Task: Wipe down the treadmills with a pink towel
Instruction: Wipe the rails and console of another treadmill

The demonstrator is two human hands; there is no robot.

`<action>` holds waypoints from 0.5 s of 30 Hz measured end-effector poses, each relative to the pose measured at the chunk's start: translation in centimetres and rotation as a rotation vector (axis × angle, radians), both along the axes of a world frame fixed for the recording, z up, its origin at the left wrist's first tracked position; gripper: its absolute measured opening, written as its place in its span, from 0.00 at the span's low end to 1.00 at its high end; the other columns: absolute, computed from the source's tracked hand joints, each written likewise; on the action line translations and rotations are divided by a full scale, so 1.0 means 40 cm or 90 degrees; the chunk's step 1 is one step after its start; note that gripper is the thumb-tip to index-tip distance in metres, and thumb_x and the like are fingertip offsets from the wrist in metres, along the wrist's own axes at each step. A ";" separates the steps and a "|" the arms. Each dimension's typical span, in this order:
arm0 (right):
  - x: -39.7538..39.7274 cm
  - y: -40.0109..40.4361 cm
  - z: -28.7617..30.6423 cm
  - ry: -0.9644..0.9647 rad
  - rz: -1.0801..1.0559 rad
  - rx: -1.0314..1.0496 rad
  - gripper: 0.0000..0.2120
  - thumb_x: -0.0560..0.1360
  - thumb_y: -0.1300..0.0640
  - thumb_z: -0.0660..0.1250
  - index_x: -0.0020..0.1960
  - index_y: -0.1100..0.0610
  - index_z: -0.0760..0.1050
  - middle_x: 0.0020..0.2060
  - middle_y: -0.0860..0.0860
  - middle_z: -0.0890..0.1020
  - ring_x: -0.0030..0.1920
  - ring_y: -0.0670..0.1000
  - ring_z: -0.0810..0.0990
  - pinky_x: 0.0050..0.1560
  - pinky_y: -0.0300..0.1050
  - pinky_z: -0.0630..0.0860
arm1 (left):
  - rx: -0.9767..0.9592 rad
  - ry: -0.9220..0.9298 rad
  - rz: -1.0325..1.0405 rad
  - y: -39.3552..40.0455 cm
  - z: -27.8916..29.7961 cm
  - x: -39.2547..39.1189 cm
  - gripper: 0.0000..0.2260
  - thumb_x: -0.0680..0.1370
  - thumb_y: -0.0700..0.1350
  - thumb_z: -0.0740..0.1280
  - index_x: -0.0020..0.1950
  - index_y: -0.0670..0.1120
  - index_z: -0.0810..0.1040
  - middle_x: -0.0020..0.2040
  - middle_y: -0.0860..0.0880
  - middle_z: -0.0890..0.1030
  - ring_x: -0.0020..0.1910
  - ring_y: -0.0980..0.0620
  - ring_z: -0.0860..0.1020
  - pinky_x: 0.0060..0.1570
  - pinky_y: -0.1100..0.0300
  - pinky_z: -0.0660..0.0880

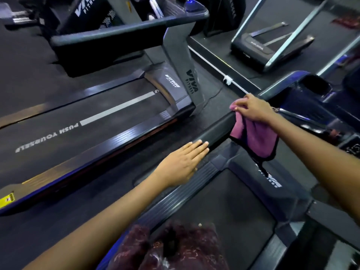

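Observation:
I stand on a black treadmill whose belt (224, 207) runs below me. Its left handrail (216, 131) slants up toward the console (311, 98) at the right. My right hand (253, 109) presses a pink towel (255, 139) onto the upper end of that handrail; most of the towel hangs down below the hand. My left hand (185, 162) lies flat with fingers together, its fingertips resting on the lower end of the same handrail, holding nothing.
A second treadmill (87, 117) with "PUSH YOURSELF" on its belt stands to the left, its grey upright (187, 75) close to my handrail. A strip of dark floor (120, 164) separates them. Another machine (268, 45) stands at the back right.

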State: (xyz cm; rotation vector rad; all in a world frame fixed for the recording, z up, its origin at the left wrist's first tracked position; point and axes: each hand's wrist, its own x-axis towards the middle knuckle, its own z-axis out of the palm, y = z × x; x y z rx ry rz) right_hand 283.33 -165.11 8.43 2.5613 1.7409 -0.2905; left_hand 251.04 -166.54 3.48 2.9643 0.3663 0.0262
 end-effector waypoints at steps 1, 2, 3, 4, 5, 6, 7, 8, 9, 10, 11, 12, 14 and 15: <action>-0.012 -0.003 0.002 0.000 -0.019 0.004 0.13 0.77 0.42 0.60 0.59 0.40 0.76 0.54 0.55 0.72 0.58 0.58 0.75 0.59 0.51 0.69 | -0.005 -0.002 -0.008 0.001 0.002 -0.004 0.26 0.82 0.45 0.53 0.77 0.42 0.45 0.77 0.46 0.44 0.76 0.48 0.42 0.70 0.59 0.31; -0.025 -0.001 0.004 -0.006 -0.039 0.013 0.13 0.77 0.42 0.60 0.59 0.41 0.77 0.54 0.55 0.71 0.58 0.59 0.75 0.59 0.51 0.69 | -0.010 -0.008 -0.014 0.004 0.004 -0.005 0.26 0.82 0.45 0.53 0.77 0.42 0.46 0.77 0.45 0.45 0.76 0.48 0.43 0.70 0.59 0.32; -0.039 0.001 0.004 -0.017 -0.058 0.021 0.13 0.77 0.43 0.60 0.58 0.42 0.77 0.54 0.56 0.71 0.58 0.59 0.75 0.59 0.52 0.70 | -0.015 -0.014 -0.017 0.005 0.005 -0.005 0.26 0.81 0.45 0.54 0.77 0.41 0.47 0.77 0.44 0.46 0.76 0.47 0.44 0.70 0.58 0.33; -0.056 0.003 0.007 -0.024 -0.074 0.026 0.13 0.77 0.44 0.59 0.58 0.43 0.77 0.55 0.56 0.71 0.58 0.59 0.75 0.59 0.52 0.70 | -0.016 -0.017 -0.015 0.005 0.006 -0.005 0.27 0.81 0.45 0.54 0.77 0.41 0.47 0.77 0.44 0.46 0.77 0.47 0.44 0.71 0.58 0.34; -0.073 0.005 0.009 -0.027 -0.081 0.028 0.13 0.77 0.44 0.59 0.58 0.43 0.78 0.55 0.56 0.71 0.58 0.59 0.75 0.58 0.52 0.70 | -0.012 -0.015 -0.015 0.005 0.007 -0.005 0.27 0.81 0.46 0.54 0.77 0.41 0.47 0.77 0.44 0.46 0.77 0.47 0.44 0.71 0.58 0.35; -0.090 0.002 0.010 -0.026 -0.082 0.020 0.13 0.77 0.44 0.60 0.58 0.43 0.78 0.55 0.56 0.71 0.58 0.59 0.75 0.58 0.52 0.70 | -0.009 -0.011 -0.017 0.004 0.007 -0.006 0.27 0.82 0.46 0.53 0.77 0.41 0.46 0.77 0.44 0.44 0.76 0.48 0.43 0.71 0.58 0.35; -0.106 0.000 0.010 -0.016 -0.075 0.011 0.13 0.77 0.44 0.60 0.57 0.43 0.78 0.56 0.56 0.71 0.58 0.58 0.75 0.59 0.51 0.70 | -0.005 -0.008 -0.018 0.005 0.005 -0.008 0.27 0.82 0.47 0.52 0.77 0.41 0.45 0.77 0.45 0.43 0.76 0.48 0.42 0.71 0.58 0.35; -0.118 -0.007 0.009 -0.007 -0.063 -0.001 0.12 0.76 0.44 0.61 0.57 0.42 0.77 0.56 0.56 0.72 0.58 0.57 0.75 0.59 0.50 0.70 | -0.006 -0.010 -0.017 0.004 0.002 -0.006 0.27 0.82 0.47 0.52 0.77 0.41 0.44 0.77 0.45 0.43 0.76 0.48 0.42 0.71 0.58 0.34; -0.130 -0.014 0.009 0.001 -0.051 -0.009 0.12 0.76 0.45 0.61 0.58 0.43 0.77 0.56 0.56 0.72 0.58 0.57 0.75 0.59 0.50 0.69 | -0.009 -0.014 -0.012 0.004 0.000 -0.005 0.27 0.82 0.47 0.51 0.77 0.41 0.44 0.77 0.45 0.43 0.76 0.49 0.41 0.71 0.58 0.34; -0.140 -0.019 0.012 0.011 -0.044 -0.012 0.13 0.77 0.45 0.62 0.59 0.44 0.77 0.56 0.56 0.72 0.58 0.56 0.74 0.59 0.49 0.69 | -0.013 -0.020 -0.009 0.005 0.001 -0.006 0.27 0.82 0.47 0.51 0.77 0.41 0.44 0.77 0.45 0.43 0.76 0.49 0.42 0.71 0.58 0.35; -0.144 -0.020 0.019 0.019 -0.044 -0.015 0.13 0.77 0.46 0.62 0.59 0.45 0.77 0.56 0.56 0.72 0.58 0.56 0.74 0.59 0.48 0.68 | -0.018 -0.025 -0.005 0.004 0.001 -0.006 0.27 0.82 0.47 0.51 0.77 0.41 0.44 0.78 0.45 0.43 0.76 0.49 0.42 0.72 0.58 0.36; -0.144 -0.016 0.025 0.028 -0.046 -0.017 0.14 0.76 0.46 0.62 0.60 0.46 0.77 0.56 0.56 0.72 0.58 0.56 0.74 0.59 0.47 0.68 | -0.018 -0.026 -0.004 0.005 0.002 -0.006 0.27 0.82 0.48 0.51 0.77 0.42 0.44 0.78 0.45 0.43 0.76 0.49 0.42 0.72 0.57 0.36; -0.144 0.002 0.034 0.018 -0.057 -0.035 0.14 0.76 0.45 0.62 0.59 0.45 0.78 0.55 0.54 0.72 0.58 0.56 0.74 0.59 0.48 0.68 | -0.016 -0.023 -0.005 0.002 0.004 -0.006 0.27 0.82 0.48 0.51 0.77 0.41 0.44 0.78 0.45 0.43 0.76 0.48 0.42 0.73 0.56 0.38; -0.146 0.010 0.036 -0.001 -0.062 -0.046 0.14 0.76 0.44 0.62 0.59 0.45 0.78 0.55 0.54 0.72 0.58 0.56 0.74 0.59 0.49 0.68 | -0.010 -0.019 -0.009 -0.001 0.007 -0.007 0.28 0.82 0.49 0.51 0.77 0.41 0.45 0.78 0.44 0.43 0.76 0.47 0.42 0.73 0.55 0.38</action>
